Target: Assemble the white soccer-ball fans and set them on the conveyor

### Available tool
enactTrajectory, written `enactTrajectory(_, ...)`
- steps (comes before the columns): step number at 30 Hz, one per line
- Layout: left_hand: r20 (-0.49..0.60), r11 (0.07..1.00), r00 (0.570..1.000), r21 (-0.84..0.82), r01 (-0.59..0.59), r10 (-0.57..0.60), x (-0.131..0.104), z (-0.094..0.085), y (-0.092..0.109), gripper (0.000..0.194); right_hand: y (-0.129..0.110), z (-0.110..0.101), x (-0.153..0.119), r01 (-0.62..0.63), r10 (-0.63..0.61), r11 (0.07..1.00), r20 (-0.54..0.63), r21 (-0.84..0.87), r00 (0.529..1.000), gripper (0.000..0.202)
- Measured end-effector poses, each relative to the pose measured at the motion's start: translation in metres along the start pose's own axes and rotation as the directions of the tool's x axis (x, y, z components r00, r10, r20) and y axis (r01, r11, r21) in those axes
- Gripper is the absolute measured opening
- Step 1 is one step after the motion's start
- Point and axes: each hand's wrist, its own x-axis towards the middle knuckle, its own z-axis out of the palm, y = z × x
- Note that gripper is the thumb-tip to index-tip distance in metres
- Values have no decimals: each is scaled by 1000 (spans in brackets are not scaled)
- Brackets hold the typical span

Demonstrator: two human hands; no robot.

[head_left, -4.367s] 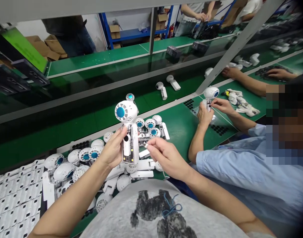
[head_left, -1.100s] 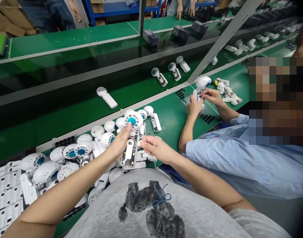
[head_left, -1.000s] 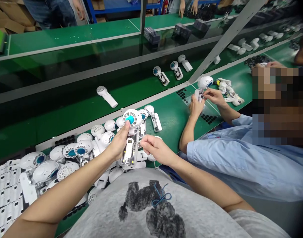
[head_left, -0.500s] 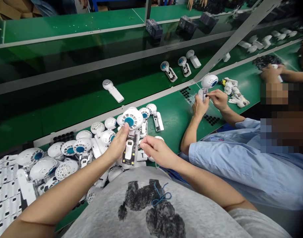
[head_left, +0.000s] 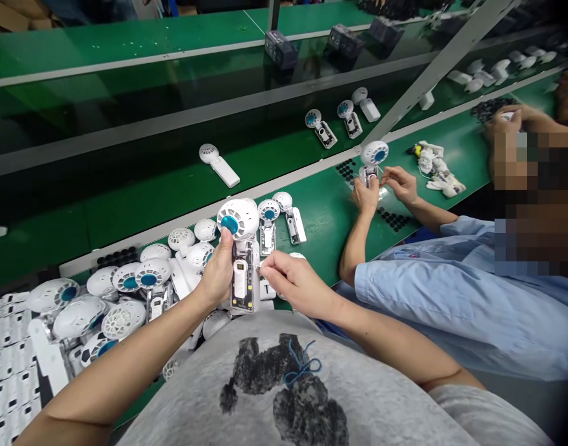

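My left hand (head_left: 217, 269) is closed around a white handheld fan (head_left: 240, 220), its thumb by the blue centre of the round head. The fan's handle faces me with its cover off, showing a white inner piece and a dark board with yellow spots under a clear casing. At the right edge of that handle, my right hand (head_left: 295, 282) has its thumb and forefinger pinched together. Whatever lies in the pinch is too small to make out. Behind the held fan stands another uncovered fan (head_left: 267, 232), and to its right lies a fan with its handle open (head_left: 293, 218).
A heap of white fans (head_left: 121, 316) covers the bench to my left, with white handle covers (head_left: 5, 371) stacked beside it. Several fans (head_left: 221, 167) lie on the green belt beyond the metal rail. At right, a co-worker's hands (head_left: 370, 195) hold another fan near black round pads (head_left: 394, 218).
The held fan has shifted slightly left and stands straighter. My right hand's pinch stays at the handle's edge, a little further left. The co-worker's fan has tilted and moved left.
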Motion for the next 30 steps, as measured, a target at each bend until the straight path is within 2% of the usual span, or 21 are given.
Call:
enactTrajectory(4,21,1000,1000,24,-3,3,-1,-2,-3,57,-1,-1,0,41,-42,997,-9,-65,999,15)
enactTrajectory(7,23,991,998,123,-57,54,-1,-4,-6,52,2,-2,2,52,-49,989,26,-140,998,14)
enactTrajectory(11,60,971,996,227,-75,63,-3,-6,-4,51,10,1,4,-54,52,999,151,9,987,20)
enactTrajectory(16,44,909,997,411,-73,60,-8,-10,-2,50,10,3,1,43,-32,994,105,-105,994,18)
enactTrajectory(25,54,975,998,223,-2,-10,-5,-6,-6,48,16,6,5,-42,46,999,139,-32,989,17)
enactTrajectory(30,37,917,999,396,-39,27,-4,-12,-10,46,24,12,10,-92,86,996,194,21,977,18)
